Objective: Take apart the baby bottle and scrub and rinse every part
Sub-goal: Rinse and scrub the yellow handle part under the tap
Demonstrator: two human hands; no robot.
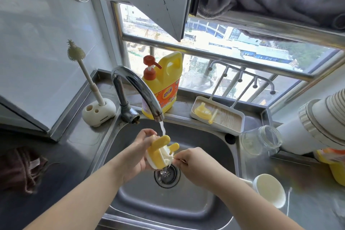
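My left hand (139,152) grips the yellow-and-white handled bottle collar (160,152) over the steel sink (231,155), just beside the thin stream from the faucet (138,87). My right hand (196,164) pinches a small brush whose white bristles (170,156) poke inside the collar. The clear bottle body (261,139) lies on its side on the counter at the right. A yellow nipple (202,111) and a straw piece (213,116) lie in the white drying rack tray (240,119). A cream cap (268,189) lies on the right counter.
A yellow dish soap jug (166,87) stands behind the faucet. A silicone bottle brush (84,73) stands in its white holder (99,113) at the back left. A dark cloth (20,169) lies on the left counter. A large white appliance (317,127) lies at the right.
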